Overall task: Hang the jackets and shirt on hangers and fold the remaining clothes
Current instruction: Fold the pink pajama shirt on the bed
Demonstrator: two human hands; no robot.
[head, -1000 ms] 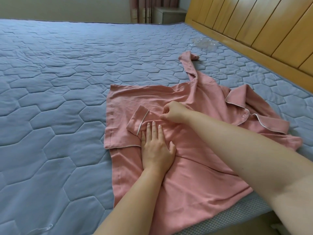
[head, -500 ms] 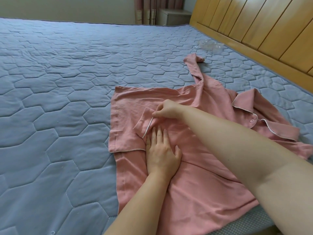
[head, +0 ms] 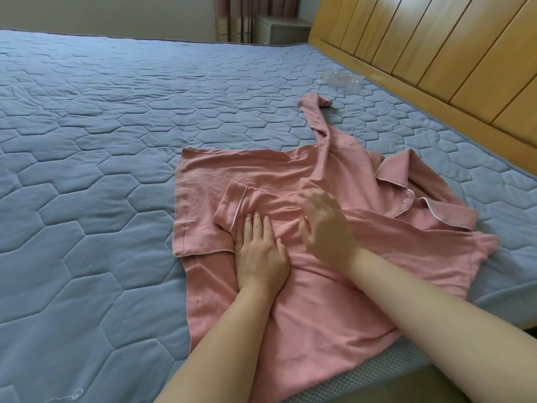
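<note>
Your left hand lies flat, fingers straight, pressing the pink cotton pyjama shirt onto the blue quilted bed cover. Your right hand, blurred, is just beside it over the shirt, fingers loose and spread, gripping nothing. The folded sleeve with white piping sits at your left fingertips. Beyond the right hand lie the other sleeve, crumpled clear plastic, then the wooden headboard.

One pink shirt, two hands, one bed.
</note>
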